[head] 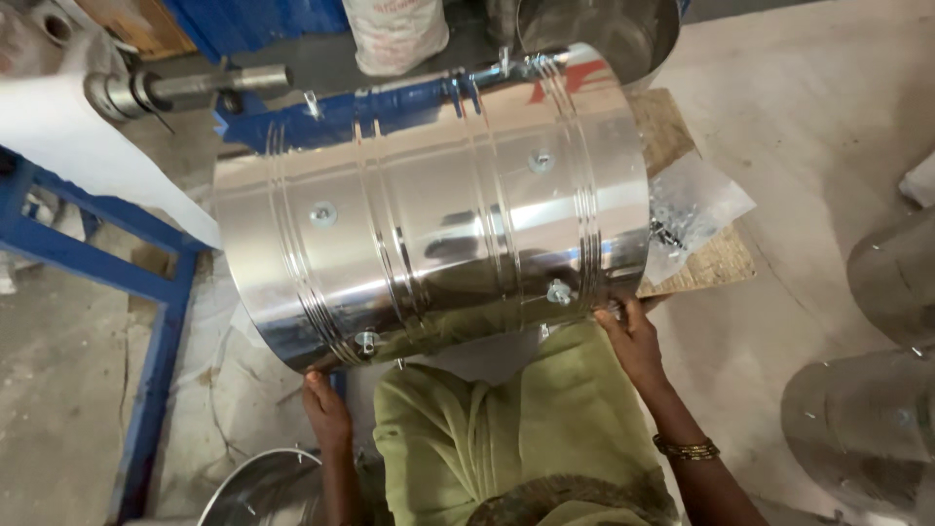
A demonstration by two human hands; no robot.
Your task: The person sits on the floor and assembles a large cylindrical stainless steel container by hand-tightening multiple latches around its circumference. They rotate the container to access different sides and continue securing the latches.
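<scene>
A large shiny steel drum (pixel 438 205) lies on its side across my lap, ribbed with grooves and fitted with bolts and washers along its wall. My left hand (pixel 326 409) grips the drum's lower left rim from underneath. At the lower right rim my right hand (pixel 633 341) holds the edge close to a bolt (pixel 558 291); a gold bangle circles that wrist. My green garment (pixel 506 438) shows below the drum.
A blue metal frame (pixel 146 282) with a machine shaft (pixel 195 88) stands at left. A wooden board (pixel 701 253) carries a clear bag of small hardware (pixel 691 209). More steel drums (pixel 877 409) sit at right, a steel rim (pixel 263 482) at bottom left, a white sack (pixel 394 34) behind.
</scene>
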